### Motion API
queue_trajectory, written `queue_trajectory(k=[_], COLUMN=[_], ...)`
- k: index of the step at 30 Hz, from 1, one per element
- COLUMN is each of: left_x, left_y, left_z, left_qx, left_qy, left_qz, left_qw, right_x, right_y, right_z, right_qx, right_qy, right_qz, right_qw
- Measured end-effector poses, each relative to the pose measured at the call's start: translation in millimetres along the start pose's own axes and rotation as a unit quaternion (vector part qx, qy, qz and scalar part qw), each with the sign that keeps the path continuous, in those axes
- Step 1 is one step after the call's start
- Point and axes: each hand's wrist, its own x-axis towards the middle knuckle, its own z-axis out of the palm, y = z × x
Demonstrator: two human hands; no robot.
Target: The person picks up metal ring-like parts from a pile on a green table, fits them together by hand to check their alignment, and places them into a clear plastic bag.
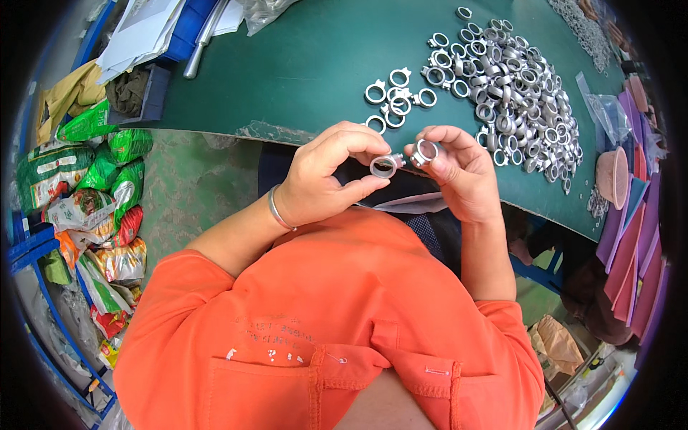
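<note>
Between the thumb and fingers of my left hand (324,166) is a silver metal ring (383,167) with a small lug on its side. My right hand (462,168) pinches a similar ring (425,151), tilted, close beside the first. The two rings are held near each other just off the table's front edge; whether their lugs touch I cannot tell. Beyond my hands, a small group of the same rings (399,106) lies on the green table (287,79). A large heap of them (523,93) is piled to the right.
At the back left are a blue bin (190,32), papers (140,36) and a smaller tray with dark cloth (129,93). Colourful bags (93,193) fill a rack on the left. A pink cup (612,176) and a clear plastic bag (605,111) are at the right edge. Metal chain (584,32) lies far right.
</note>
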Motion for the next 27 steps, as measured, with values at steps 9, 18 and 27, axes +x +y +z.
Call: queue_trajectory(k=[9,18,27], left_x=[-8,6,20], left_y=[-2,-17,-25], left_z=[-8,2,-1], left_qx=[0.057,0.236,0.175], left_qy=[-0.121,0.0,-0.056], left_qz=[0.02,-0.051,-0.089], left_qw=[0.991,0.97,0.979], right_x=[-21,15,28], right_y=[10,12,16], right_z=[11,27,10], right_qx=[-0.362,-0.665,-0.542], right_qy=[-0.023,0.063,0.085], right_qz=[0.02,-0.225,-0.159], right_qw=[0.932,0.709,0.821])
